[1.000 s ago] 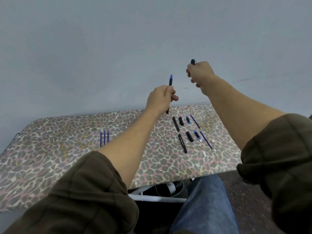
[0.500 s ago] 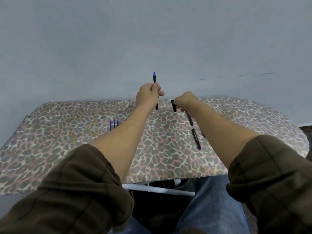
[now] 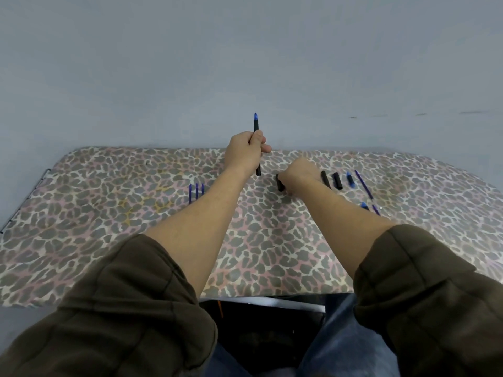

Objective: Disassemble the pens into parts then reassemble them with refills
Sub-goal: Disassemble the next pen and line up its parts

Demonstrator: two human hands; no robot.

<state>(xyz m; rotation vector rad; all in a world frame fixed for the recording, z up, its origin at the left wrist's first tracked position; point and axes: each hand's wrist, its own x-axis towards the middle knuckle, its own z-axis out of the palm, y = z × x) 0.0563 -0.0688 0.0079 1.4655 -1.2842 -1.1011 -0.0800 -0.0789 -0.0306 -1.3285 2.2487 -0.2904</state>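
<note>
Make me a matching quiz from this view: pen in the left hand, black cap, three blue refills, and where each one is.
Things:
1. pen
2. black cap
3. three blue refills

Places:
A. lying on the table, left of the left forearm
B. held upright in the left hand, blue tip up
C. at the table in the right hand

Pairs: 1-B, 2-C, 3-A

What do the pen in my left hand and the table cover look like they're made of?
The pen in the left hand looks like matte black plastic with a translucent blue tip: smooth, uniform and without glare. The table cover looks like printed fabric or soft vinyl in a leopard pattern; it lies flat and dull, so which of the two stays open.
</note>
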